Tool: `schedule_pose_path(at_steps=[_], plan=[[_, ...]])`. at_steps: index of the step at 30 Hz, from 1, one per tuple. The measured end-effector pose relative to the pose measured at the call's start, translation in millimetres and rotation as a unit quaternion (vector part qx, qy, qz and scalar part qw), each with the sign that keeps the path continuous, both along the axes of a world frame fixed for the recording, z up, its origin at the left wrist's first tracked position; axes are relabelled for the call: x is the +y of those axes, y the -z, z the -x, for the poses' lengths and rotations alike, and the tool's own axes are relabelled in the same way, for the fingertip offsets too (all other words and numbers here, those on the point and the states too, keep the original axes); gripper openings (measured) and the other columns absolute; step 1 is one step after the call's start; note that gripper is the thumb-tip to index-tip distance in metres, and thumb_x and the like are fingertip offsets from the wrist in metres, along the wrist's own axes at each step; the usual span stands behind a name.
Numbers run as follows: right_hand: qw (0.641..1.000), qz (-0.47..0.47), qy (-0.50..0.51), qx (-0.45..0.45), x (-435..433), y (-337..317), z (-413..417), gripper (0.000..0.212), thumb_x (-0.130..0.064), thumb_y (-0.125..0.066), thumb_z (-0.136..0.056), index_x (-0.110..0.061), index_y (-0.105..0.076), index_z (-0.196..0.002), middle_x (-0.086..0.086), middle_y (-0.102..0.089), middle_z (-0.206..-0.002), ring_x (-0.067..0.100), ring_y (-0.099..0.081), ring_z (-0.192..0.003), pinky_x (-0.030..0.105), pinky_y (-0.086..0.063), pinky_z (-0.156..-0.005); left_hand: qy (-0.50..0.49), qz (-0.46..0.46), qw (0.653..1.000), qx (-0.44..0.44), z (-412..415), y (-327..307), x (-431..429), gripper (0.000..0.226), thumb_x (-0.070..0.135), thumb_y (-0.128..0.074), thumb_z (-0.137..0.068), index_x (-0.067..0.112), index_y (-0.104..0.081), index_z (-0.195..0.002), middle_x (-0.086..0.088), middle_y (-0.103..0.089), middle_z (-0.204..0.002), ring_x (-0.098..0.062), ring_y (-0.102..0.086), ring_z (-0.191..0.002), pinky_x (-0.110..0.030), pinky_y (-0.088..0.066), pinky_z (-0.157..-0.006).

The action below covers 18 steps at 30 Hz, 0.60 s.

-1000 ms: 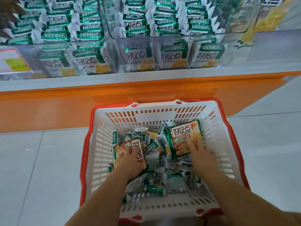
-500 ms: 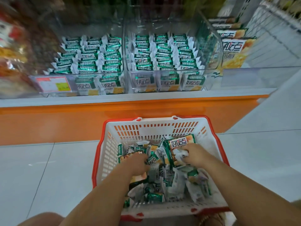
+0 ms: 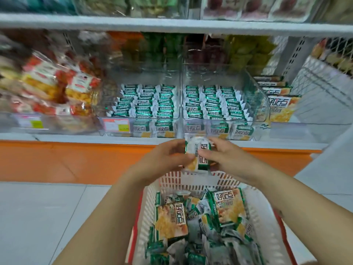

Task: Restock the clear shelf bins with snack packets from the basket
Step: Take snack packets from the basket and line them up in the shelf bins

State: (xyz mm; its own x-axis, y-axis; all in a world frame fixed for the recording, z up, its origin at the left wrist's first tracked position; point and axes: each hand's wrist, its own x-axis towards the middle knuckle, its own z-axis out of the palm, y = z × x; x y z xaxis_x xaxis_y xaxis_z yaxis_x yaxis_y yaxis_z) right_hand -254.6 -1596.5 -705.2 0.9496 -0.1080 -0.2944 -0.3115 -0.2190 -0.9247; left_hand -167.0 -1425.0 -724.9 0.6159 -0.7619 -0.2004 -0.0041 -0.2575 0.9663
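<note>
A few small green-and-white snack packets (image 3: 198,156) are held between both hands above the far rim of the white basket (image 3: 193,181). My left hand (image 3: 164,159) grips them from the left and my right hand (image 3: 225,157) from the right. The basket holds several loose packets (image 3: 193,232) and two larger boxes (image 3: 228,207). Two clear shelf bins stand straight ahead, the left bin (image 3: 141,104) and the right bin (image 3: 215,102), both filled with rows of the same packets.
An orange plinth (image 3: 66,161) runs under the white shelf edge (image 3: 114,138). Red and yellow bagged snacks (image 3: 49,87) fill the bin at left. Stacked boxes (image 3: 277,104) stand right of the bins. A wire rack (image 3: 328,81) is at far right. Grey tiled floor (image 3: 47,217) surrounds the basket.
Both hands have come up out of the basket holding small packets together. The view has tilted up, bringing the shelf bins and upper shelves into sight.
</note>
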Motion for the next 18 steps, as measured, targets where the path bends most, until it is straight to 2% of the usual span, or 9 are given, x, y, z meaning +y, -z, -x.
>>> schedule_pose_path(at_steps=[2,4,7,9,11,14,16,18], plan=[[0.998,0.055,0.001,-0.037,15.4,-17.4,-13.2,0.058,-0.058,-0.062,-0.07,-0.038,-0.048,-0.123,-0.006,-0.061,-0.119,0.012,-0.06,-0.106,0.038,-0.049,-0.094,-0.042,0.073,0.996,0.003,-5.7,-8.2,8.8,0.032,0.022,-0.063,-0.09,0.013,-0.058,-0.12,0.003,-0.069,-0.094,-0.016,-0.066,-0.086,-0.036,-0.053,-0.085],[0.993,0.084,0.015,-0.08,32.1,-29.1,-30.2,0.063,-0.061,-0.068,-0.065,-0.042,-0.045,-0.12,-0.006,-0.06,-0.117,0.012,-0.062,-0.102,0.04,-0.053,-0.09,-0.116,0.145,0.983,0.009,-15.3,-17.7,17.3,0.016,0.014,-0.06,-0.09,0.014,-0.061,-0.106,0.005,-0.07,-0.087,-0.013,-0.067,-0.08,-0.032,-0.052,-0.078],[0.986,0.078,0.053,-0.14,57.0,-36.2,-63.6,0.04,-0.03,-0.07,-0.082,-0.028,-0.047,-0.115,-0.01,-0.063,-0.101,0.005,-0.068,-0.076,0.024,-0.057,-0.068,-0.205,0.221,0.953,0.035,-33.6,-29.0,31.7,0.009,0.009,-0.055,-0.093,0.014,-0.058,-0.1,0.007,-0.071,-0.083,-0.011,-0.066,-0.079,-0.025,-0.055,-0.072],[0.98,0.076,0.064,-0.171,71.9,-37.6,-94.3,0.025,-0.021,-0.068,-0.086,-0.027,-0.05,-0.104,-0.007,-0.064,-0.103,0.007,-0.067,-0.074,0.02,-0.054,-0.06,-0.263,0.237,0.935,0.033,-47.4,-30.3,41.5,0.009,0.012,-0.055,-0.094,0.017,-0.058,-0.101,0.008,-0.07,-0.086,-0.009,-0.065,-0.082,-0.025,-0.054,-0.075],[0.973,0.088,0.072,-0.2,82.9,-37.5,-133.9,0.021,-0.02,-0.066,-0.087,-0.031,-0.05,-0.093,-0.004,-0.065,-0.104,0.012,-0.065,-0.08,0.025,-0.054,-0.064,-0.368,0.216,0.904,0.005,-65.5,-24.2,50.9,0.018,0.017,-0.058,-0.093,0.025,-0.055,-0.11,0.01,-0.067,-0.101,-0.005,-0.063,-0.09,-0.025,-0.051,-0.079],[0.957,0.148,0.093,-0.231,82.7,-28.9,-210.4,0.021,-0.014,-0.066,-0.087,-0.025,-0.05,-0.094,-0.002,-0.061,-0.106,0.018,-0.058,-0.079,0.036,-0.05,-0.07,-0.532,0.14,0.831,-0.089,-93.2,-7.7,63.7,0.031,0.017,-0.058,-0.092,0.024,-0.055,-0.122,0.01,-0.059,-0.114,0.006,-0.056,-0.097,-0.012,-0.042,-0.078],[0.945,0.199,0.094,-0.244,79.3,-20.4,-264.8,0.021,-0.01,-0.065,-0.086,-0.02,-0.052,-0.098,0.001,-0.057,-0.108,0.018,-0.056,-0.083,0.037,-0.049,-0.073,-0.569,0.108,0.806,-0.124,-108.7,3.7,68.7,0.032,0.019,-0.058,-0.092,0.023,-0.054,-0.124,0.003,-0.054,-0.123,-0.004,-0.052,-0.11,-0.017,-0.039,-0.086],[0.933,0.251,0.103,-0.237,75.2,-10.0,-314.6,0.022,-0.008,-0.065,-0.086,-0.019,-0.054,-0.102,0.002,-0.057,-0.11,0.018,-0.055,-0.086,0.036,-0.05,-0.079,-0.577,0.064,0.8,-0.151,-121.3,13.2,69.7,0.036,0.019,-0.058,-0.092,0.024,-0.052,-0.128,-0.001,-0.047,-0.129,-0.008,-0.047,-0.111,-0.02,-0.037,-0.09]])
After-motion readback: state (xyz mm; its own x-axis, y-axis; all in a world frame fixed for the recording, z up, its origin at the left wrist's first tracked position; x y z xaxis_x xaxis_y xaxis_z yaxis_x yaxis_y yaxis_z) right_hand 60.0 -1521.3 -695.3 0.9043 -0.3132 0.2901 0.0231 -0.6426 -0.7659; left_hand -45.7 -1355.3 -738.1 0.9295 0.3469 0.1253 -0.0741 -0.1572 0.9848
